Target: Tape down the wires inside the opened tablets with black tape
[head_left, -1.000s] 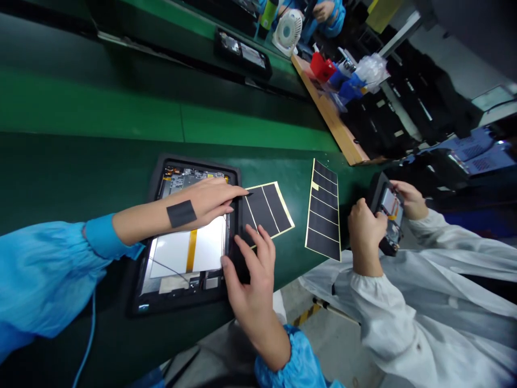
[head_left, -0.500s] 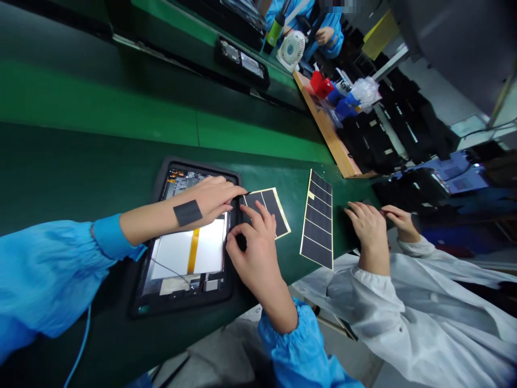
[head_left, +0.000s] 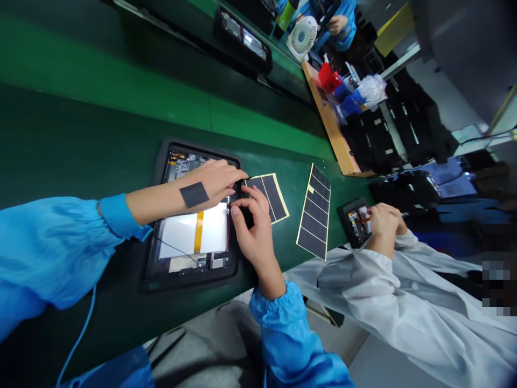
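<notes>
An opened tablet [head_left: 194, 231] in a black frame lies before me, its circuit board, silvery-white panel and yellow tape strip exposed. My left hand [head_left: 220, 180] reaches across its upper part, index finger stretched past the right edge, thumb apart below. A black rectangular patch [head_left: 194, 194] sits on my left wrist. My right hand [head_left: 256, 229] is at the tablet's right edge, thumb and index tips close together in a pinch; anything between them is too small to make out. Its other fingers curve over a small sheet of black stickers [head_left: 274, 196] with pale borders.
A longer sheet of black stickers [head_left: 315, 213] lies to the right. Beyond it, a co-worker's hands [head_left: 385, 223] work on a small opened device [head_left: 356, 222]. Another device [head_left: 244, 40] rests on the back ledge, near a white fan [head_left: 302, 36]. A wooden edge [head_left: 331, 129] borders the right.
The view has shifted slightly. My right index and thumb have moved up along the tablet's edge, closer to my left hand. The co-worker's hands have moved, uncovering the small device.
</notes>
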Motion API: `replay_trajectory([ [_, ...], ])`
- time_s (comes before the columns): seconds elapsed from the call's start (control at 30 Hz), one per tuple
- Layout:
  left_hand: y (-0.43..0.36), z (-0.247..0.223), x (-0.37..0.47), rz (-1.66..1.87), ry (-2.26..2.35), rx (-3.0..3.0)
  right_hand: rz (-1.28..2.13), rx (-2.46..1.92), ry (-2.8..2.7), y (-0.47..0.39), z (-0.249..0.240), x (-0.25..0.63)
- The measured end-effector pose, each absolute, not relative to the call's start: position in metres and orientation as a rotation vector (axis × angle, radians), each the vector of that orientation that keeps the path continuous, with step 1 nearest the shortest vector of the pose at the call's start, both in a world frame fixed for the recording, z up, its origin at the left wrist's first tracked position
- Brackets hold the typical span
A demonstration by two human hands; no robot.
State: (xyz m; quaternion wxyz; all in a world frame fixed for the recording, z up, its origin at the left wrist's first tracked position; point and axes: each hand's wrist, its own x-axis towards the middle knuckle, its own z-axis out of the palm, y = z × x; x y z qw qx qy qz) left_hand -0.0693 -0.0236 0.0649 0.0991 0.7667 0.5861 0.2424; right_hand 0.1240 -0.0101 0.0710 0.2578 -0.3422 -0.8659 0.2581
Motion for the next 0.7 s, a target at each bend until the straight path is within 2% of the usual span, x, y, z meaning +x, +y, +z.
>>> replay_trajectory([
  [0.4, -0.019, 0.054, -0.071, 0.842, 1.633, 2.19, 0.513, -1.109, -2.376, -0.053, 0.082, 0.134],
  [0.7, -0.022, 0.057, -0.068, 0.856, 1.639, 2.158, 0.694, -1.065, -2.302, -0.011, 0.074, 0.12],
])
